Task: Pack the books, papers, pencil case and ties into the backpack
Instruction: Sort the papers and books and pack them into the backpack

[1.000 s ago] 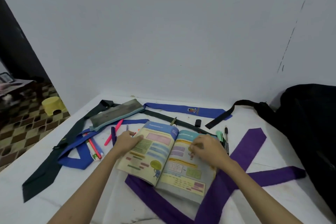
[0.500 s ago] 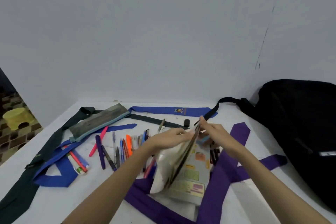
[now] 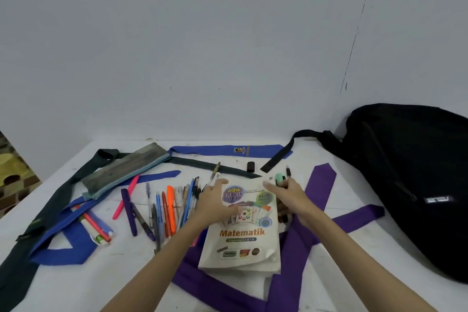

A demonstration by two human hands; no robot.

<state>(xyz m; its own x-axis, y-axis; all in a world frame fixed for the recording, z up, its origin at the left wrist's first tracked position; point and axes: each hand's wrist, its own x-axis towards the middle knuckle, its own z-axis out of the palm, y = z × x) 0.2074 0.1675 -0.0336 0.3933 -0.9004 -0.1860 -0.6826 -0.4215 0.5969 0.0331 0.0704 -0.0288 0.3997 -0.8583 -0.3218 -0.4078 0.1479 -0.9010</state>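
i judge nothing packed yet: my left hand (image 3: 215,204) lies flat on the closed book (image 3: 244,233), right hand (image 3: 287,194) open beside it; ties (image 3: 321,180), pencil case (image 3: 126,170) outside the backpack (image 3: 410,185).

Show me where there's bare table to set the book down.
Bare table lies between the purple tie and the backpack, and near the front edge left of the left hand. Crowded: pens beside the book, ties and pencil case at left.
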